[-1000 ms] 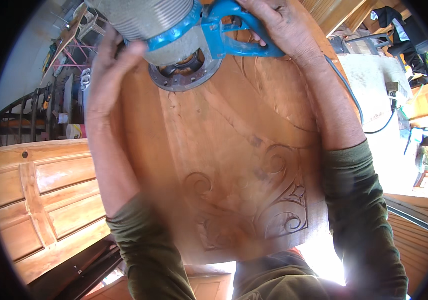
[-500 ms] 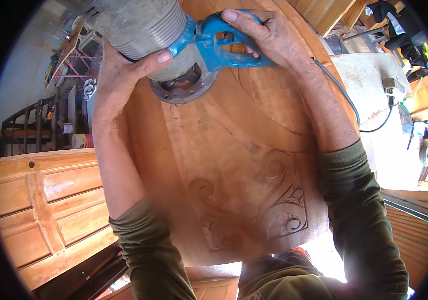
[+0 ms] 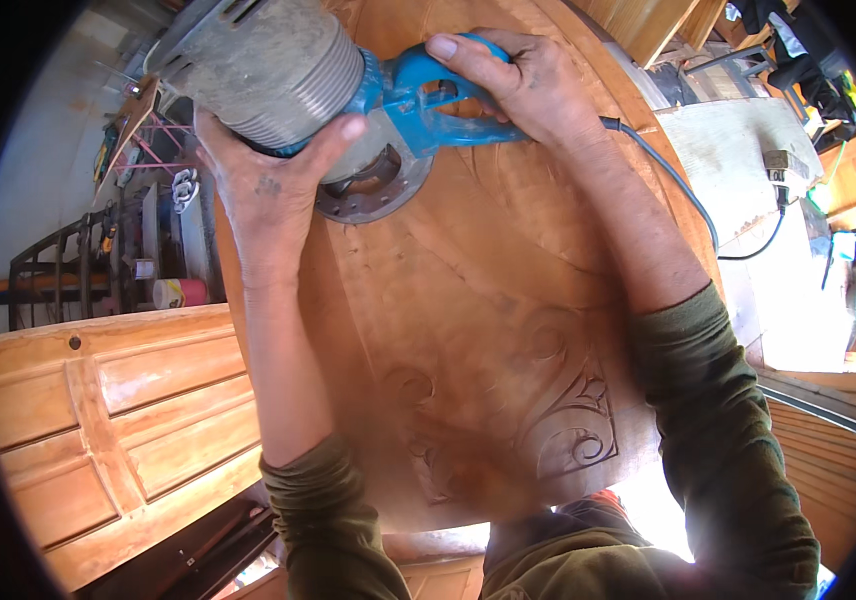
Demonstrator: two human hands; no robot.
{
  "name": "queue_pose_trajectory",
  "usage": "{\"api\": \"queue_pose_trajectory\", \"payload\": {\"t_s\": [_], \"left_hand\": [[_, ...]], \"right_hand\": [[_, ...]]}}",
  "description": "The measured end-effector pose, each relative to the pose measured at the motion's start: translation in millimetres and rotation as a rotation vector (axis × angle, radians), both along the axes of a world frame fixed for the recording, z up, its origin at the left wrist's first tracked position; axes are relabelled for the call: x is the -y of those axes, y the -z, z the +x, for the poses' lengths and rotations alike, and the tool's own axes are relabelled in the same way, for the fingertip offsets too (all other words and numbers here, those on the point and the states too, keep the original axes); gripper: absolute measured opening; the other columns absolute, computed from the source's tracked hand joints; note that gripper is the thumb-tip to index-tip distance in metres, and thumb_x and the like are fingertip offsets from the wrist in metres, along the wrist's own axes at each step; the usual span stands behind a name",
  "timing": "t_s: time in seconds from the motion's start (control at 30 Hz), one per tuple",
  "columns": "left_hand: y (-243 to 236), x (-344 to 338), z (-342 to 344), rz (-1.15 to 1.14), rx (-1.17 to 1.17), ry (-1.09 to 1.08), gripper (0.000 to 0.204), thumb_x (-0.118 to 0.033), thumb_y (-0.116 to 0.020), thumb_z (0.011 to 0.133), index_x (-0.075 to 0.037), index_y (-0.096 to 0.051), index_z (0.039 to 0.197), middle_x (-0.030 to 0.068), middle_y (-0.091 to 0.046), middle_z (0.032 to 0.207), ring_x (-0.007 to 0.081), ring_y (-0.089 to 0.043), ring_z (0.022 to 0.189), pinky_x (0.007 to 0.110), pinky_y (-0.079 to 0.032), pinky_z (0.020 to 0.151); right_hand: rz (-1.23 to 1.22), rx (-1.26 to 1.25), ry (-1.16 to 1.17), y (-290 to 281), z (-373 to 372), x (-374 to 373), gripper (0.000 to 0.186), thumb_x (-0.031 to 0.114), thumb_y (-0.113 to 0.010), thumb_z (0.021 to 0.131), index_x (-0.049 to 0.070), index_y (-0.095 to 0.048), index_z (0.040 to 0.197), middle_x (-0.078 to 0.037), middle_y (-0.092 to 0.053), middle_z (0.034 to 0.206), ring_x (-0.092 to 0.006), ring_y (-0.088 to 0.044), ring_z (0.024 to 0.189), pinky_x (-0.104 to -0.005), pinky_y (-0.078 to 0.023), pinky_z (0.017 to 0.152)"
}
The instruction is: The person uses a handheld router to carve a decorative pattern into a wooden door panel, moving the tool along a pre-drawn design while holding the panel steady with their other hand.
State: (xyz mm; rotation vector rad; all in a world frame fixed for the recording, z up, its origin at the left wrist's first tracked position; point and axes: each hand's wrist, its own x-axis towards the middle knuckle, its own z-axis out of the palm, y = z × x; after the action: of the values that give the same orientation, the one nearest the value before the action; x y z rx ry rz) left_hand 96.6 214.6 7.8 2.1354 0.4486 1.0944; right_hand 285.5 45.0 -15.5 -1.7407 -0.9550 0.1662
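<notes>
A router (image 3: 278, 85) with a grey ribbed motor housing, a blue handle and a round metal base stands on the wooden panel (image 3: 448, 270) at the top of the view. Wrapped around the housing's near side is my left hand (image 3: 273, 175), thumb pointing right. My right hand (image 3: 538, 90) grips the blue loop handle, its thumb over the top. Scroll carvings (image 3: 578, 430) are cut into the panel's near part. A blurred patch veils the panel's lower middle. The router's bit cannot be made out inside the base opening.
From the handle a power cord (image 3: 683, 185) runs right towards a plug and socket (image 3: 780, 175) on a pale board (image 3: 718, 140). A panelled wooden door (image 3: 148, 400) lies at the left. Behind it stand a dark rack (image 3: 68, 255) and a pink-and-white tub (image 3: 180, 292).
The left arm and hand have shifted right and slightly down in the view. The router's base sits a little lower and further right. Both hands keep their hold.
</notes>
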Motion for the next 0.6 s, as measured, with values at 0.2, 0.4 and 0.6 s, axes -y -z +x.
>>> {"api": "queue_pose_trajectory", "payload": {"t_s": [0.2, 0.4, 0.6], "left_hand": [[-32, -40, -15, -0.212, -0.204, 0.331, 0.114, -0.025, -0.099, 0.062, 0.001, -0.032, 0.151, 0.0181, -0.049, 0.142, 0.0287, -0.054, 0.128, 0.042, -0.044, 0.110], [-16, -30, -6, -0.261, -0.086, 0.346, 0.109, -0.019, -0.096, 0.065, 0.001, -0.032, 0.151, 0.0169, -0.052, 0.140, 0.0284, -0.053, 0.129, 0.041, -0.043, 0.112], [2, -7, 7, -0.073, 0.077, 0.205, 0.116, -0.022, -0.097, 0.067, 0.000, -0.024, 0.155, 0.0199, -0.045, 0.147, 0.0308, -0.050, 0.134, 0.044, -0.041, 0.114]], "right_hand": [[-0.054, -0.200, -0.092, -4, 3, 1, 0.068, 0.073, -0.073, 0.080, 0.010, -0.081, 0.106, -0.006, -0.076, 0.080, -0.0119, -0.071, 0.071, -0.0294, -0.060, 0.070], [0.060, -0.130, -0.025, -4, -7, -2, 0.057, 0.060, -0.074, 0.088, 0.005, -0.079, 0.102, -0.002, -0.066, 0.068, -0.0066, -0.060, 0.061, -0.0243, -0.048, 0.055], [-0.001, -0.030, 0.053, -6, -11, -2, 0.058, 0.061, -0.077, 0.086, 0.005, -0.079, 0.103, -0.003, -0.071, 0.075, -0.0086, -0.068, 0.069, -0.0256, -0.055, 0.063]]}}
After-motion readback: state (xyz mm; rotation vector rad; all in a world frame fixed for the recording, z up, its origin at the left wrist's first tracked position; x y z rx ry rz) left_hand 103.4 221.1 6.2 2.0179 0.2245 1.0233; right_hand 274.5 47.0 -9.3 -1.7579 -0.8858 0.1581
